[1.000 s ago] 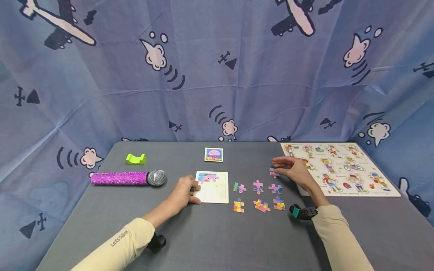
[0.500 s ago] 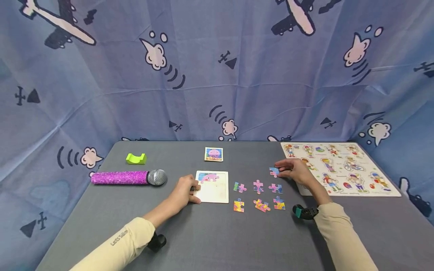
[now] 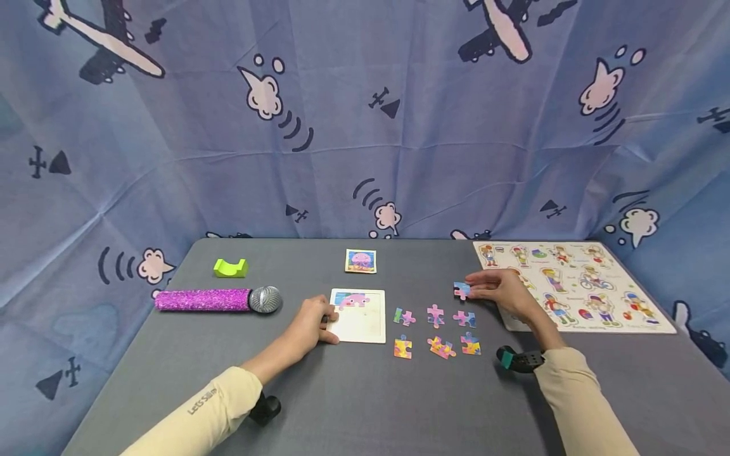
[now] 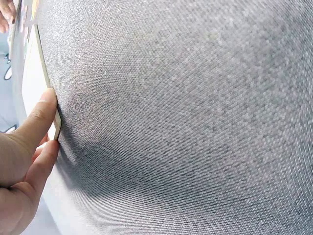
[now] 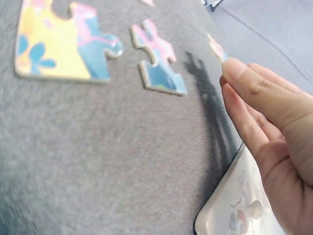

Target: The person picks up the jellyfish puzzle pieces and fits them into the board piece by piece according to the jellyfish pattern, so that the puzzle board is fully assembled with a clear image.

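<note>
A small white puzzle tray (image 3: 359, 324) lies mid-table, with joined pink and blue pieces (image 3: 352, 299) in its upper left. My left hand (image 3: 312, 323) holds the tray by its left side; in the left wrist view, thumb and fingertips grip the tray's corner (image 4: 41, 78). Farther right, my right hand (image 3: 503, 292) pinches a blue puzzle piece (image 3: 462, 291) between thumb and fingers. The right wrist view shows that puzzle piece (image 5: 216, 48) nearly edge-on, beyond the fingertips. Between the hands lie several loose pieces, among them a yellow one (image 3: 402, 347) and a pink one (image 3: 435, 315).
A jellyfish picture card (image 3: 360, 261) lies behind the tray. To the left are a glittery purple microphone (image 3: 205, 300) and a lime-green cradle-shaped block (image 3: 230, 268). A large board with figures of children (image 3: 576, 285) lies under and beyond the right hand. A patterned curtain (image 3: 365, 126) hangs behind.
My right hand has shifted slightly right, its fingers now at the blue piece's right side, so more of the piece shows. The left hand and tray have stayed put.
</note>
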